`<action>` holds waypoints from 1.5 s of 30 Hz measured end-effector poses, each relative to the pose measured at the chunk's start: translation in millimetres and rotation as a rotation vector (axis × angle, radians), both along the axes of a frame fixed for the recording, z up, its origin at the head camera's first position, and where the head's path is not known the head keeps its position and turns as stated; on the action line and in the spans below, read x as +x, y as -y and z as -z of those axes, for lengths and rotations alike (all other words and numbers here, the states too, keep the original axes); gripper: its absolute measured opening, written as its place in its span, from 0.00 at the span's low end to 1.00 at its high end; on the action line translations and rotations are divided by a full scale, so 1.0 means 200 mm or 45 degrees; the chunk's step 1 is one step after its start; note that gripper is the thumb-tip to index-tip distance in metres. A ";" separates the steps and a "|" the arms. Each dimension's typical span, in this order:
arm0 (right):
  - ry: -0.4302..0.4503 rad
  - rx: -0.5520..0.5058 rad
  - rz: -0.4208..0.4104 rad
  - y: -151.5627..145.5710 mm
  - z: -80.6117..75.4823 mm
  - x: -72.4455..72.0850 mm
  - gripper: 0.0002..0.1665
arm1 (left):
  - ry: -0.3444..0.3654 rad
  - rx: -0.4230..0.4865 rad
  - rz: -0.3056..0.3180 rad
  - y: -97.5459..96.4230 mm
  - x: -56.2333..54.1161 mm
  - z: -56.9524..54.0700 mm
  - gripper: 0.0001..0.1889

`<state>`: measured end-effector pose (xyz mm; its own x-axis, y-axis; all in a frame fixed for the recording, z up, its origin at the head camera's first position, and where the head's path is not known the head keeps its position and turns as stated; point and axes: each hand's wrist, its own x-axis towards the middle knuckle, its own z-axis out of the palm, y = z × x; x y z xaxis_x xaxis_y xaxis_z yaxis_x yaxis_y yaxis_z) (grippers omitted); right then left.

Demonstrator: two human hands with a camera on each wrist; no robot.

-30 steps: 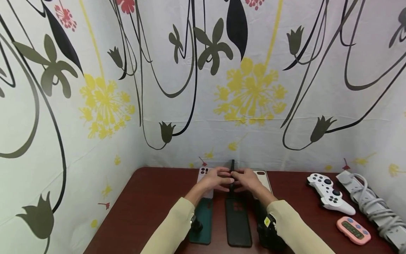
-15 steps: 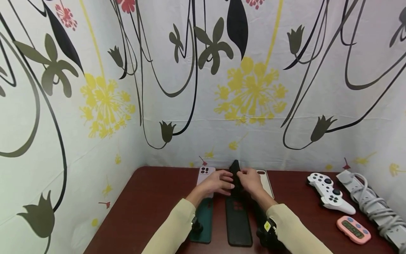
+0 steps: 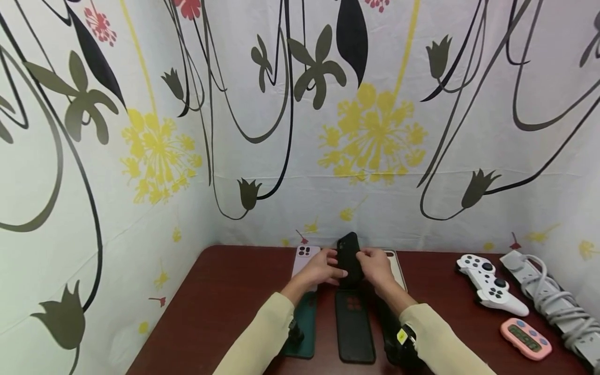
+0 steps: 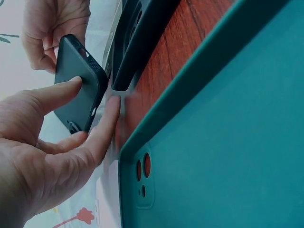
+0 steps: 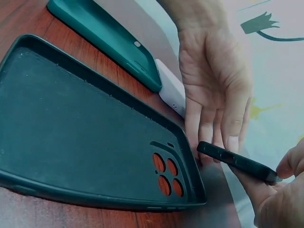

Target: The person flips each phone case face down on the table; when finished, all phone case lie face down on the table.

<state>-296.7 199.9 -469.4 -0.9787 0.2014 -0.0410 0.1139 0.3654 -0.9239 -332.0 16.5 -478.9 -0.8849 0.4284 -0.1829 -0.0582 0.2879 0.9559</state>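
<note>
A small black phone case is held up between both hands above the back of the table, its camera cut-out end upward. My left hand pinches its left side, with the thumb across the face in the left wrist view and the fingers behind. At the opposite side my right hand grips the edge between thumb and fingers. Directly below lies a larger dark phone case, inner side up in the right wrist view. Under my left forearm is a teal phone case, partly covered.
Behind the left hand lies a lilac phone case, and a pale case is partly hidden by the right hand. Farther right are a white game controller, a pink timer and a power strip with wound cord.
The black phone case has turned from edge-on to showing its broad face. My right hand has shifted slightly right with its edge, and the left thumb and fingers have come around its left side.
</note>
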 end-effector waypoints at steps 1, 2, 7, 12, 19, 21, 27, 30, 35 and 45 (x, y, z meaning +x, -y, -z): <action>0.000 -0.007 -0.004 0.00 0.00 0.00 0.26 | 0.003 0.001 -0.003 0.00 0.00 0.00 0.39; -0.001 -0.016 -0.011 0.00 0.01 0.00 0.26 | 0.006 -0.001 -0.002 0.00 0.00 0.00 0.40; 0.004 -0.122 -0.047 -0.01 0.02 0.00 0.26 | 0.011 0.009 -0.019 0.01 -0.01 0.01 0.40; 0.038 -0.217 -0.075 -0.03 0.04 0.00 0.25 | -0.021 -0.009 -0.064 0.01 -0.02 0.01 0.39; 0.038 -0.175 -0.091 -0.06 0.06 -0.02 0.22 | -0.091 -0.107 -0.109 0.00 -0.01 0.00 0.39; 0.036 -0.113 -0.097 -0.06 0.07 -0.02 0.22 | -0.124 -0.152 -0.122 -0.01 -0.01 0.00 0.38; 0.036 0.117 -0.105 -0.04 0.07 -0.01 0.25 | -0.261 -0.300 -0.152 -0.03 0.00 0.01 0.37; 0.030 0.228 -0.107 -0.04 0.06 -0.01 0.26 | -0.336 -0.368 -0.172 -0.04 0.00 0.01 0.36; 0.035 0.334 -0.115 -0.03 0.06 -0.01 0.26 | -0.468 -0.466 -0.183 -0.05 0.01 -0.01 0.35; -0.018 0.531 -0.176 0.01 0.08 0.00 0.32 | -0.579 -0.611 -0.171 -0.06 0.01 0.01 0.35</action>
